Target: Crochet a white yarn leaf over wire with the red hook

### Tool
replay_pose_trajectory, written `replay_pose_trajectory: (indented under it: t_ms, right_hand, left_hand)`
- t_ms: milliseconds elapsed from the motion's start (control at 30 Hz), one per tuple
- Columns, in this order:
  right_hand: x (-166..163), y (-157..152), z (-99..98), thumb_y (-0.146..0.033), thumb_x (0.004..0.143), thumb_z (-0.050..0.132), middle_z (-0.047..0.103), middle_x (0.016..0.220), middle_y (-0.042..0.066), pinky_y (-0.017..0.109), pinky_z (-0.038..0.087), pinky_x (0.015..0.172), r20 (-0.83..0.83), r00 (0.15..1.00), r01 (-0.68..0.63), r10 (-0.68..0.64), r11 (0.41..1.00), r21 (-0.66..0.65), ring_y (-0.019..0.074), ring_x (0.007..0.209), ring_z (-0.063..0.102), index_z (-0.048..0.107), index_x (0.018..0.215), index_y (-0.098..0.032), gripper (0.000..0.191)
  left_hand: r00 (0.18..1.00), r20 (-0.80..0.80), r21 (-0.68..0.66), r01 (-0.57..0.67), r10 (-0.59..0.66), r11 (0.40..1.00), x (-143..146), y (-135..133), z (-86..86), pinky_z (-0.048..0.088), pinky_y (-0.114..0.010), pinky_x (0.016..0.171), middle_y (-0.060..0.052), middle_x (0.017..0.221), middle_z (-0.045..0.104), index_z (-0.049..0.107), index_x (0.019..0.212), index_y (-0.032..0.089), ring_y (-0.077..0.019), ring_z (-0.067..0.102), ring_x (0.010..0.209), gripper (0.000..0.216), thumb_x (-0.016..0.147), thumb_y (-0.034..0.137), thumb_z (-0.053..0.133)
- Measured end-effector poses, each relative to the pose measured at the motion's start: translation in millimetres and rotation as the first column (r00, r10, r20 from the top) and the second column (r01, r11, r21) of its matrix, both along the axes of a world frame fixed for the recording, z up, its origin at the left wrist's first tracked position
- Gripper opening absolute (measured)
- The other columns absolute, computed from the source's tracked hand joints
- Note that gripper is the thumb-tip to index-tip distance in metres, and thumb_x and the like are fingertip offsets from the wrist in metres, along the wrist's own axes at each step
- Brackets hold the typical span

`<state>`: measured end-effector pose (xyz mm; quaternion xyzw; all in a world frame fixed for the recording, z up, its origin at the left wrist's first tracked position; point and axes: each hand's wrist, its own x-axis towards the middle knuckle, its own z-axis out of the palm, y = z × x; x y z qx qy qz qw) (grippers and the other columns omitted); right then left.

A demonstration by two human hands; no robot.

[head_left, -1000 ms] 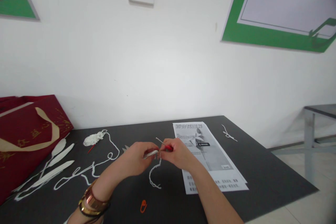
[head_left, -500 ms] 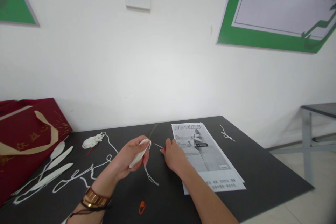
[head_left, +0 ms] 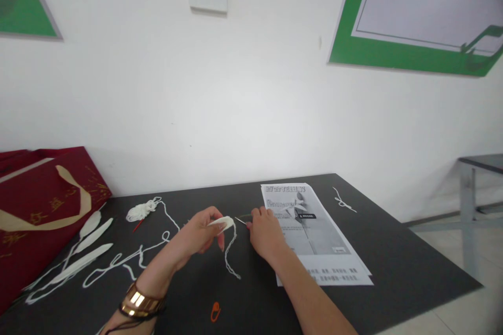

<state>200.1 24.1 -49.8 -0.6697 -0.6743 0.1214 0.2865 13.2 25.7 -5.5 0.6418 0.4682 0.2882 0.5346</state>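
Observation:
My left hand (head_left: 204,231) pinches a white crocheted petal (head_left: 226,222) between thumb and fingers. A loose white yarn tail (head_left: 228,261) hangs down from the petal's right end. Just to the right, my right hand (head_left: 265,233) is closed round a crochet hook (head_left: 241,221); its thin metal shaft points left at the petal, a small gap apart, while the handle is hidden in the fingers. A thin greenish wire (head_left: 246,215) shows beside the hook near the right fingertips; I cannot tell what holds it.
Printed sheets (head_left: 341,267) lie by my right forearm on the black table (head_left: 251,303). An orange stitch marker (head_left: 215,312) is in front. Leftward are a white yarn bundle (head_left: 140,210), a red stick (head_left: 137,225), finished white petals (head_left: 94,235) and a dark red bag (head_left: 47,199). A yarn scrap (head_left: 342,201) lies right.
The petal has turned in my left hand from steeply slanted to nearly level. The wire now lies lower, near my right fingertips. The hook's red handle is no longer visible.

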Motion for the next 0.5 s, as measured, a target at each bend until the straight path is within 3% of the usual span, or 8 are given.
replay_pose_trajectory:
  t_ms: [133, 200, 300, 400, 500]
  right_hand:
    - [16.3, 0.2, 28.2, -0.03, 0.098, 0.02, 0.061, 0.114, 0.013, 0.033, 0.038, 0.094, -0.248, 0.96, -0.114, 0.131, 0.99, 0.081, 0.0213, 0.108, 0.054, 0.058, 0.112, -0.014, 0.044]
    - [15.2, -4.1, 35.0, -0.038, 0.096, 0.031, 0.067, 0.108, 0.007, 0.028, 0.043, 0.086, -0.353, 0.901, -0.245, 0.252, 0.967, 0.064, 0.0186, 0.1, 0.06, 0.064, 0.108, -0.018, 0.04]
    - [4.6, -11.2, 31.9, -0.037, 0.082, 0.06, 0.072, 0.077, 0.003, 0.026, 0.047, 0.067, -0.476, 0.806, -0.403, 0.351, 0.915, -0.007, 0.0185, 0.073, 0.065, 0.073, 0.083, -0.019, 0.023]
    - [-6.6, -14.9, 23.3, -0.034, 0.077, 0.064, 0.068, 0.061, 0.002, 0.025, 0.044, 0.057, -0.598, 0.73, -0.452, 0.33, 0.89, -0.059, 0.0162, 0.059, 0.062, 0.073, 0.072, -0.016, 0.02]
    - [-14.2, -16.6, 19.8, -0.04, 0.075, 0.065, 0.071, 0.07, 0.005, 0.025, 0.046, 0.058, -0.724, 0.639, -0.468, 0.261, 0.879, -0.096, 0.016, 0.063, 0.064, 0.071, 0.082, -0.014, 0.028]
  left_hand:
    - [0.994, -0.095, 0.104, -0.044, 0.054, 0.994, -3.9, 5.8, -2.7, 0.021, -0.022, 0.041, 0.001, 0.042, 0.058, 0.062, 0.055, 0.014, -0.0083, 0.036, 0.038, 0.029, 0.068, 0.04, 0.066]
    - [0.992, -0.111, 0.146, -0.048, 0.065, 0.988, -4.6, 7.5, -3.1, 0.023, -0.023, 0.042, 0.002, 0.039, 0.053, 0.064, 0.051, 0.014, -0.0096, 0.039, 0.04, 0.028, 0.064, 0.038, 0.07]
    - [0.993, -0.077, 0.187, -0.07, 0.085, 0.98, -3.1, 6.5, -0.7, 0.028, -0.023, 0.045, 0.002, 0.048, 0.059, 0.071, 0.06, 0.015, -0.011, 0.044, 0.046, 0.023, 0.063, 0.038, 0.071]
    - [0.99, 0.006, 0.196, -0.138, 0.139, 0.971, 1.3, 3.7, 1.7, 0.031, -0.023, 0.045, 0.001, 0.056, 0.062, 0.073, 0.078, 0.015, -0.011, 0.045, 0.047, 0.027, 0.069, 0.041, 0.068]
    - [0.97, 0.095, 0.199, -0.237, 0.222, 0.951, 8.3, 1.1, 0.0, 0.028, -0.022, 0.04, 0.002, 0.049, 0.056, 0.072, 0.077, 0.014, -0.0096, 0.039, 0.042, 0.033, 0.073, 0.046, 0.063]
